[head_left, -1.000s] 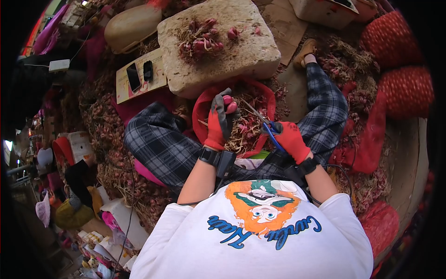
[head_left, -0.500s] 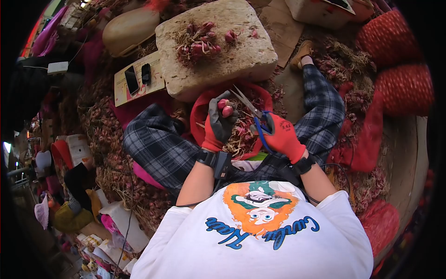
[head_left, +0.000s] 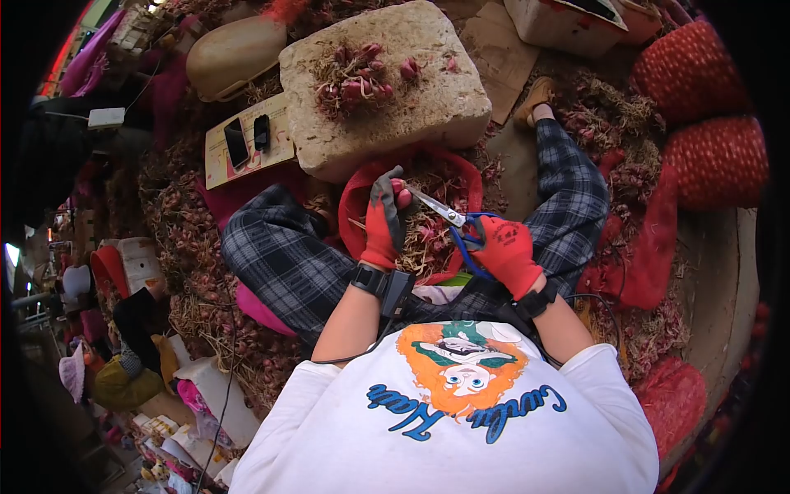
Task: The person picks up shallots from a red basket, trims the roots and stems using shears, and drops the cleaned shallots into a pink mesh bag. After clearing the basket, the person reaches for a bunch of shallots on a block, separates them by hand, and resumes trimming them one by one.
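My left hand [head_left: 384, 216], in a red glove with a grey palm, is closed around shallots [head_left: 401, 194] that show at its fingertips. Blue-handled scissors [head_left: 448, 212] are gripped in my gloved right hand [head_left: 504, 251], with the blades pointing left, their tips right at the shallots. Below both hands is a red mesh bag [head_left: 469, 170] with its mouth spread wide, holding dry stems and trimmings [head_left: 429, 247]. Just beyond it, a pale foam block [head_left: 411, 107] carries a small heap of shallots [head_left: 355, 82] with roots and dry tops.
A board [head_left: 218, 169] with a phone [head_left: 236, 143] and a small dark device lies left of the block. Shallots [head_left: 197, 272] are piled thickly at left. Full red mesh sacks [head_left: 714, 160] stand at right. A white foam box [head_left: 568, 26] is at the back.
My left hand has turned, its fingers now more upright around the shallots. The scissors have swung lower, and their blades have come together at the shallots.
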Demonstrator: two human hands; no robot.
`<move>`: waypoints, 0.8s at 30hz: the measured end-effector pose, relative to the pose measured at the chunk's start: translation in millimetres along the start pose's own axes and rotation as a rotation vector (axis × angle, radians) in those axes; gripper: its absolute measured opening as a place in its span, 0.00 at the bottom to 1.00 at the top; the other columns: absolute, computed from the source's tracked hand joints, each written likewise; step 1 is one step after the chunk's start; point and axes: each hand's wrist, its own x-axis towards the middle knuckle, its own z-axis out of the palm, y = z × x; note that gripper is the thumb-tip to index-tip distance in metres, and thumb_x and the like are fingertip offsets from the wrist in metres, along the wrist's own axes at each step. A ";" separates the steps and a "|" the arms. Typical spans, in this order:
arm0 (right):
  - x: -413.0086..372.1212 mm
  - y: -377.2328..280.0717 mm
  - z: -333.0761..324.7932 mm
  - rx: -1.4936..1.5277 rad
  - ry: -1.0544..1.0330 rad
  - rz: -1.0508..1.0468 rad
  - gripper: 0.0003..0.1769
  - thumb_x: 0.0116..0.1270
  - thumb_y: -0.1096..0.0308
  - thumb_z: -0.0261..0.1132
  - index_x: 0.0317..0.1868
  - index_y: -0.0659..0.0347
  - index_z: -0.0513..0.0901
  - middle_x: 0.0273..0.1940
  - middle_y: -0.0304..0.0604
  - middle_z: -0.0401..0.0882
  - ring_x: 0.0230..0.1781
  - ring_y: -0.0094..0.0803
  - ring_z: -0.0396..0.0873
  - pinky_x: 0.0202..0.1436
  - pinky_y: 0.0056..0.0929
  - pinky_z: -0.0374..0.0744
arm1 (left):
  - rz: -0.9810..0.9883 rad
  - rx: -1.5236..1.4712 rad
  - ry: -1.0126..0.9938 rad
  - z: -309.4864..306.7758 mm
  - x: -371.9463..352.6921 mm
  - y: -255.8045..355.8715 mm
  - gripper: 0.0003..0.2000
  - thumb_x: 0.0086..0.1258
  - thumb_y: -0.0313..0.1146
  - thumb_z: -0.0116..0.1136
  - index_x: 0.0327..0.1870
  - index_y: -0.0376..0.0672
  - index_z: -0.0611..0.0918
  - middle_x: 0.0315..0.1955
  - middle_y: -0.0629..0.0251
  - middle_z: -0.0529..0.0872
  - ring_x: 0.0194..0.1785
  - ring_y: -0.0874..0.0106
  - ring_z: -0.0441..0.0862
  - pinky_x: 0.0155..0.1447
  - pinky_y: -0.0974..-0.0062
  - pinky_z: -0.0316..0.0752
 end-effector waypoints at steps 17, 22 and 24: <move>-10.9 -17.5 -28.3 0.786 -0.080 0.086 0.13 0.64 0.62 0.64 0.43 0.63 0.84 0.28 0.37 0.83 0.25 0.18 0.76 0.29 0.19 0.73 | -0.320 -0.667 0.466 -35.5 48.1 -23.6 0.26 0.66 0.57 0.45 0.57 0.50 0.72 0.58 0.65 0.71 0.57 0.55 0.69 0.56 0.48 0.69; 16.9 5.9 -42.9 1.277 -0.076 0.372 0.15 0.66 0.59 0.62 0.39 0.65 0.81 0.18 0.31 0.72 0.14 0.15 0.67 0.19 0.16 0.65 | -0.189 -0.784 0.333 -75.2 90.2 -53.5 0.22 0.64 0.57 0.50 0.55 0.58 0.71 0.55 0.75 0.71 0.55 0.64 0.68 0.53 0.47 0.69; 25.5 9.4 -42.6 1.327 -0.059 0.447 0.17 0.66 0.58 0.62 0.38 0.68 0.80 0.16 0.32 0.71 0.13 0.17 0.69 0.18 0.16 0.66 | -0.196 -0.913 0.276 -77.9 119.4 -71.0 0.20 0.62 0.51 0.58 0.52 0.56 0.75 0.50 0.74 0.75 0.51 0.67 0.72 0.53 0.52 0.71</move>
